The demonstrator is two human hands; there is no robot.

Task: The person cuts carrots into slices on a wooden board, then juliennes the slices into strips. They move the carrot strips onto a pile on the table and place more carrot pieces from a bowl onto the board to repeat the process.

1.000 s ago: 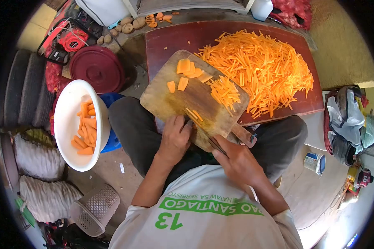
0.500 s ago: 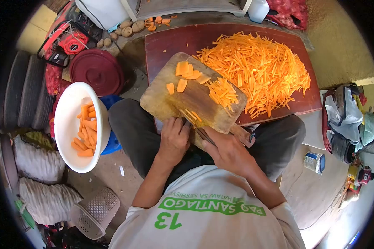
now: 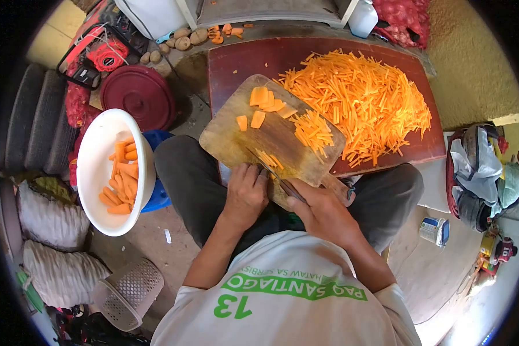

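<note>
A wooden cutting board [image 3: 225,130] rests tilted across my lap, its near side close to both hands. My right hand [image 3: 324,212] is wrapped round the handle of a knife [image 3: 279,177], whose blade lies low over the board and points up and left. Just left of the blade, my left hand [image 3: 248,193] is closed with fingertips curled down on the board; whatever is under them is hidden. A few cut carrot sticks [image 3: 269,159] lie along the blade. Farther up the board are flat carrot slices [image 3: 259,96] and a small heap of carrot strips [image 3: 313,132].
A large pile of carrot strips [image 3: 357,104] covers much of the red tabletop [image 3: 230,63] ahead. At left, a white basin [image 3: 92,196] holds peeled carrots [image 3: 121,184]. Nearby are a maroon lid [image 3: 137,98], a plastic basket [image 3: 130,291] and a small tub [image 3: 434,230].
The blade has moved slightly rightward off the left fingers, and the cut sticks now lie on its far side. The whole view has shifted a little; both hands keep their places at the board.
</note>
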